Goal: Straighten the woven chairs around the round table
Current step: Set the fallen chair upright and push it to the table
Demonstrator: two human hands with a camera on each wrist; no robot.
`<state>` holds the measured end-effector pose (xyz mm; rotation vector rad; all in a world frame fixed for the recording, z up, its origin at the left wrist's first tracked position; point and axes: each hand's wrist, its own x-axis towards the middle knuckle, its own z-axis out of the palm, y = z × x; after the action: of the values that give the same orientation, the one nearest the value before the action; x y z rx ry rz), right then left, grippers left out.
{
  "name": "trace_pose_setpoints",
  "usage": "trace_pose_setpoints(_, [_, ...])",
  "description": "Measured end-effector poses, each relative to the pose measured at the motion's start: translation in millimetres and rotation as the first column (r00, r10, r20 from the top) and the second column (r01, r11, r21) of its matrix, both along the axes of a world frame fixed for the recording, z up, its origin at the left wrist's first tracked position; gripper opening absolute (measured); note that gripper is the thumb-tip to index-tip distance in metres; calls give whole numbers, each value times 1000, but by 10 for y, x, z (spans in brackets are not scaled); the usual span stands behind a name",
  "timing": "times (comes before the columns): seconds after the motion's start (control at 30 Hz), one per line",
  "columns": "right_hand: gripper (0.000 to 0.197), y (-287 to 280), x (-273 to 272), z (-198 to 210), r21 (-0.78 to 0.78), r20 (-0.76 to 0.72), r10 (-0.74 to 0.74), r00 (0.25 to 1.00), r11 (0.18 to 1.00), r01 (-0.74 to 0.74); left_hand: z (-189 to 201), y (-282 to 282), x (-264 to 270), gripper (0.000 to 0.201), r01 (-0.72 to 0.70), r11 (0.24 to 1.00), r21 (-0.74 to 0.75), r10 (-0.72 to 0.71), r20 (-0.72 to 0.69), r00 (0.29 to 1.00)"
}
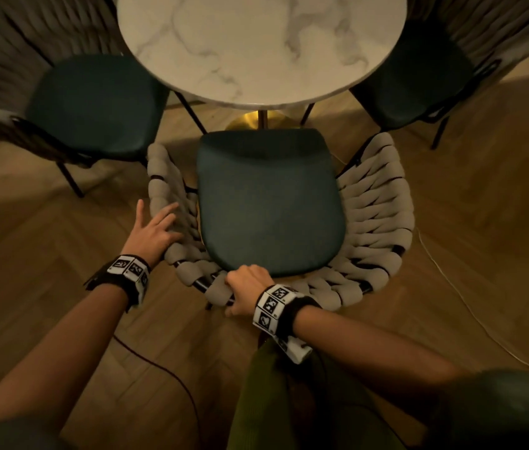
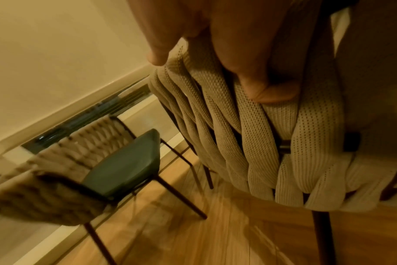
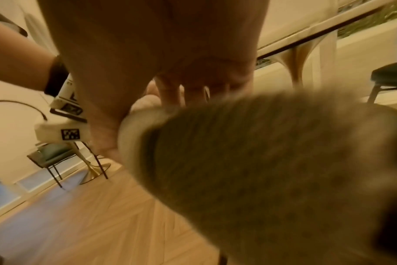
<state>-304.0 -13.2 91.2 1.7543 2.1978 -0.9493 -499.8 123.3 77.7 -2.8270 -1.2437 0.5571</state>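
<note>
A woven chair [image 1: 269, 203] with a dark green seat and a curved beige woven back stands in front of me, facing the round marble table [image 1: 261, 47]. My left hand [image 1: 154, 227] lies with straight fingers on the left side of the woven back [image 2: 256, 143], touching the top of it. My right hand [image 1: 245, 289] grips the rear rim of the same back, fingers curled round a woven strand [image 3: 147, 111]. Two more woven chairs stand at the table, one on the left [image 1: 94, 105] and one on the right [image 1: 419, 79].
The floor [image 1: 484, 222] is herringbone wood. A thin pale cable [image 1: 458, 287] runs over it on the right, a dark cable [image 1: 165, 371] on the left near my legs. The table's brass foot [image 1: 256, 120] shows under the top. A wall and low heater [image 2: 91, 114] lie beyond the left chair.
</note>
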Motion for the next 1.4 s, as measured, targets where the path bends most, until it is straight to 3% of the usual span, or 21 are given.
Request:
trace_pose_setpoints(0.23, [49, 0, -351, -184, -84, -12, 33, 999, 996, -34, -301, -91, -342, 41, -177, 983, -44, 167, -172, 971])
trace_pose_setpoints(0.3, [49, -52, -392, -236, -118, -23, 25, 999, 993, -28, -412, -187, -415, 44, -213, 972, -97, 203, -103, 974])
trace_pose_setpoints(0.4, [42, -90, -260, -280, -203, -118, -69, 991, 978, 44, -503, -330, -503, 49, -279, 955, -103, 294, 198, 935])
trace_pose_setpoints(0.43, [35, -83, -160, -285, -238, -185, -152, 971, 965, 106, -488, -390, -508, 57, -356, 924, -138, 382, 340, 859])
trace_pose_setpoints(0.47, [29, -69, -23, -276, -246, -233, -238, 943, 953, 179, -463, -460, -495, 63, -477, 850, -224, 523, 472, 710])
trace_pose_setpoints(0.53, [25, -37, 392, -250, -127, -247, -367, 897, 930, 346, -443, -640, -423, 61, -654, 547, -523, 800, 557, 224])
trace_pose_setpoints(0.57, [29, -20, 663, -248, -16, -221, -429, 876, 900, 436, -478, -733, -392, 55, -624, 377, -685, 867, 499, -24])
trace_pose_setpoints(0.6, [37, -9, 955, -237, 91, -169, -508, 845, 845, 526, -510, -811, -355, 49, -540, 233, -809, 892, 399, -212])
trace_pose_setpoints(0.63, [48, -9, 1257, -211, 166, -101, -613, 784, 766, 620, -554, -863, -333, 46, -457, 129, -880, 897, 300, -326])
trace_pose_setpoints(0.67, [63, -14, 1553, -193, 196, -32, -729, 683, 666, 720, -612, -881, -320, 49, -423, 78, -903, 898, 248, -363])
trace_pose_setpoints(0.7, [77, -18, 1817, -167, 195, 23, -827, 561, 554, 809, -634, -878, -295, 56, -435, 69, -898, 909, 236, -343])
trace_pose_setpoints(0.77, [92, -30, 2211, -180, 109, 30, -934, 357, 358, 927, -691, -837, -269, 65, -551, 129, -824, 925, 300, -233])
trace_pose_setpoints(0.83, [92, -31, 2419, -291, 9, -28, -966, 257, 257, 966, -717, -777, -228, 68, -596, 139, -791, 925, 318, -206])
trace_pose_setpoints(1.0, [88, -59, 2561, -493, -7, 23, -964, 266, 266, 964, -761, -614, -224, 75, -590, 140, -796, 934, 303, -187])
trace_pose_setpoints(1.2, [86, 43, 2682, -512, 52, 10, -962, 273, 273, 961, -608, -302, -1, 57, -651, 237, -721, 930, 362, -62])
trace_pose_setpoints(1.4, [89, 298, 2858, -512, 77, 56, -949, 312, 315, 946, -557, 5, 191, 54, -654, 264, -709, 924, 379, -38])
